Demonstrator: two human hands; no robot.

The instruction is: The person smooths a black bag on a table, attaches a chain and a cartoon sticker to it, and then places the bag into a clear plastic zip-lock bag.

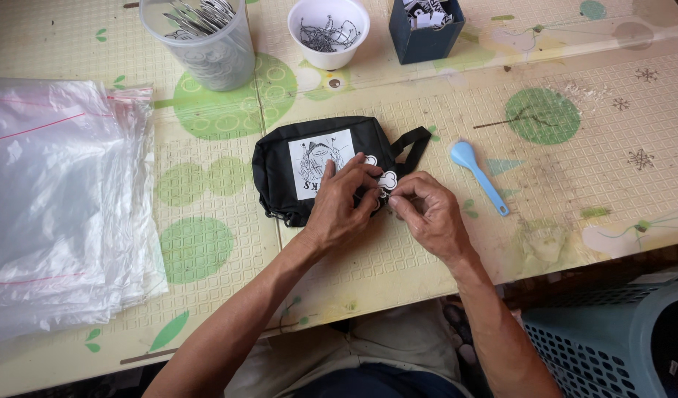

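A small black pouch (280, 173) with a white printed patch and a black strap lies on the table near its middle. My left hand (343, 206) rests on the pouch's right end, fingers pinched at a small white tag (388, 179). My right hand (427, 214) meets it from the right, fingertips closed on the same white tag at the pouch's edge. What joins the tag to the pouch is hidden by my fingers.
A stack of clear plastic bags (55, 199) covers the left side. At the back stand a clear tub of metal pieces (206, 44), a white bowl of wire hooks (328, 33) and a dark blue box (425, 33). A light blue spoon (477, 175) lies right. A basket (612, 346) stands below.
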